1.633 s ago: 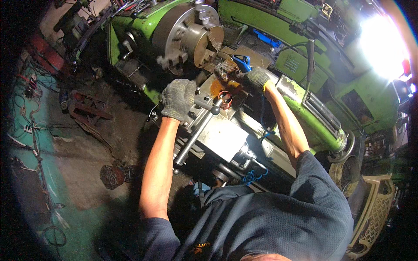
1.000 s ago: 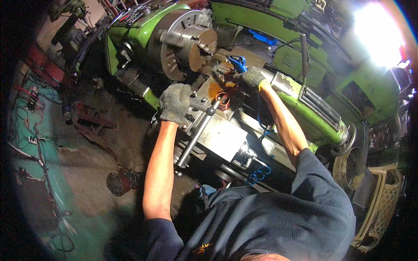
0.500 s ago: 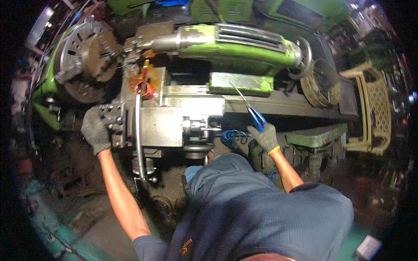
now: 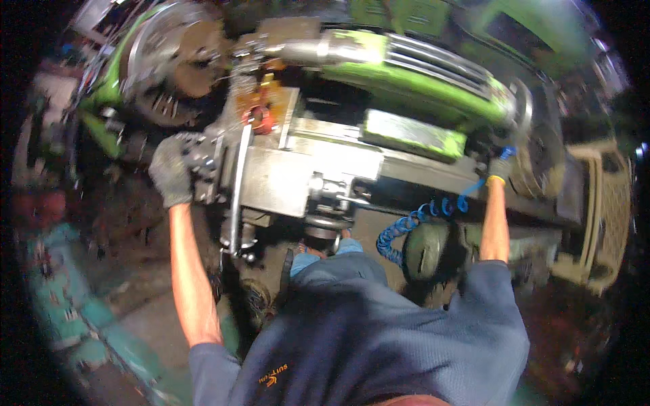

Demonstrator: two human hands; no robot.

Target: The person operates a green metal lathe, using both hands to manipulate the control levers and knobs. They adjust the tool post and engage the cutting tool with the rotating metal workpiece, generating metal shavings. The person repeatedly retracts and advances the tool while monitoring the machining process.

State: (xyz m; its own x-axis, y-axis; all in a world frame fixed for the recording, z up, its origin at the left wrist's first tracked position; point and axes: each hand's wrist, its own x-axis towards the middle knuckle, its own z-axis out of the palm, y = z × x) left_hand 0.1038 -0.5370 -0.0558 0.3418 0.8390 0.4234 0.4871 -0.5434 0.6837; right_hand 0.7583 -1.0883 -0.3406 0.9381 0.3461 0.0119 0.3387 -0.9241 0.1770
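Observation:
My right hand (image 4: 501, 168), in a grey glove with a yellow cuff, is closed around a blue air blow gun (image 4: 508, 152) by the right end of the lathe's tailstock (image 4: 406, 71). A coiled blue air hose (image 4: 413, 220) trails from that hand down to the left. Its nozzle I cannot make out. My gloved left hand (image 4: 169, 170) rests against the metal fittings (image 4: 198, 159) at the left side of the lathe carriage (image 4: 271, 179); its fingers are blurred and partly hidden. A long bright metal bar (image 4: 240, 189) slants beside it, below a red-orange part (image 4: 257, 120).
The large round chuck (image 4: 193, 61) stands at the far left. A green block (image 4: 414, 135) lies on the lathe bed, right of the carriage. Past my right hand are the tailstock handwheel (image 4: 523, 111), a round drum-like part (image 4: 545, 159) and a beige plastic chair (image 4: 596, 210).
My right hand has swung right with the air blow gun, from near the green block to the tailstock's end, stretching out the hose. My left hand stays at the carriage; the whole view has shifted.

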